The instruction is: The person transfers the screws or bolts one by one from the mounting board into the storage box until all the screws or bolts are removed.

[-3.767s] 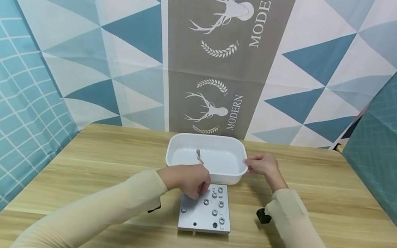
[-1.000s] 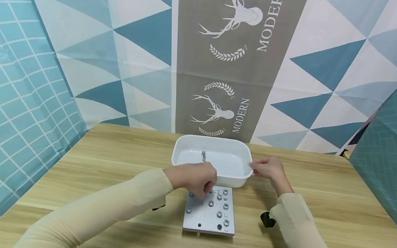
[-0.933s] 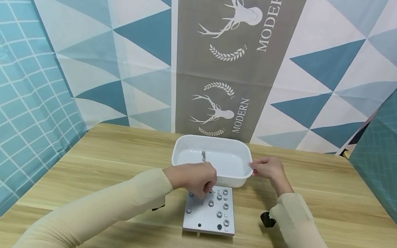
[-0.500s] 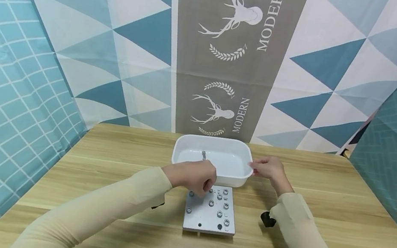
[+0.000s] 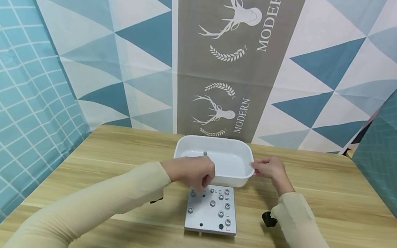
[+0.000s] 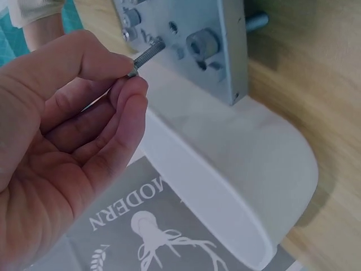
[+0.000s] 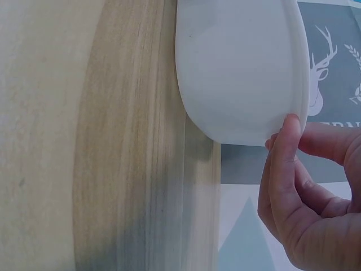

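My left hand [image 5: 195,171] is over the far left part of a silver metal plate [image 5: 203,215] fitted with several socket-head screws. In the left wrist view, thumb and fingertips pinch a threaded screw [image 6: 149,55] by its head end, with its tip pointing at the plate's face close to a hole. Two screws stand along the plate's left edge. My right hand [image 5: 268,167] pinches the right rim of a white tray [image 5: 236,181], thumb and fingers on either side of it in the right wrist view. Inside the tray lies a small metal piece [image 5: 205,153], partly hidden behind the left hand.
The tray stands directly behind the plate on a wooden table [image 5: 126,234]. A patterned cloth [image 5: 223,67] hangs behind the table's back edge, and blue tiled cloth [image 5: 4,67] borders the left side. A black wrist device [image 5: 269,219] sits under the right sleeve.
My left hand has shifted slightly left, and a hole in the plate beneath it now shows. The right hand keeps its grip on the tray rim. The head view has shifted a little.
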`<state>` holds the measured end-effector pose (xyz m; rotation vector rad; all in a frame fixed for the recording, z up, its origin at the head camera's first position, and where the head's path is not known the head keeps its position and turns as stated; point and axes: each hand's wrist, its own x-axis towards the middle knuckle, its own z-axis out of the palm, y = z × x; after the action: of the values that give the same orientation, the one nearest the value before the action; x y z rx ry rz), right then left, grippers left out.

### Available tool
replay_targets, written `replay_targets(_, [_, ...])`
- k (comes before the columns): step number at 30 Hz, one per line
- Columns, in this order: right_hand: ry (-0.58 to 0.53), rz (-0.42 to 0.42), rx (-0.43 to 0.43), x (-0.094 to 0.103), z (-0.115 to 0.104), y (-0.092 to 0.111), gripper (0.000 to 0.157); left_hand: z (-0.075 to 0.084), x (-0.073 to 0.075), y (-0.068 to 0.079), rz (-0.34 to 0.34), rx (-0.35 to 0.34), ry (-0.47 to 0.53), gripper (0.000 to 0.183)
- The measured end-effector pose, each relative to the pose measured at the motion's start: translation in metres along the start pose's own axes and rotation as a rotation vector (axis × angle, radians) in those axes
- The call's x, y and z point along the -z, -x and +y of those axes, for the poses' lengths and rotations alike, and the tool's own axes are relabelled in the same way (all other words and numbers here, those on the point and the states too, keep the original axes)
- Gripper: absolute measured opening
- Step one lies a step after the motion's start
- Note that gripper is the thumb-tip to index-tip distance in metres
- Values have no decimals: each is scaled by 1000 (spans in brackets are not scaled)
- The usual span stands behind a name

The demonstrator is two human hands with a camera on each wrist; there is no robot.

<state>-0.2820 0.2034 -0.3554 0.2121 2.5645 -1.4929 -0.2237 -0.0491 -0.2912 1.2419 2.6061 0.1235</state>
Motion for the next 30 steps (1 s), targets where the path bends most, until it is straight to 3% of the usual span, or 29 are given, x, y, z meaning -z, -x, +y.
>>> replay_targets(9, [-34, -9, 15, 0, 1, 0, 38, 0, 20, 1, -24, 4, -53, 13])
replay_targets(18, [-16, 2, 6, 2, 2, 2, 37, -5, 29, -5, -39, -5, -83, 12])
replay_targets(30, [-32, -2, 6, 2, 1, 1, 37, -13, 40, -11, -81, 59, -76, 11])
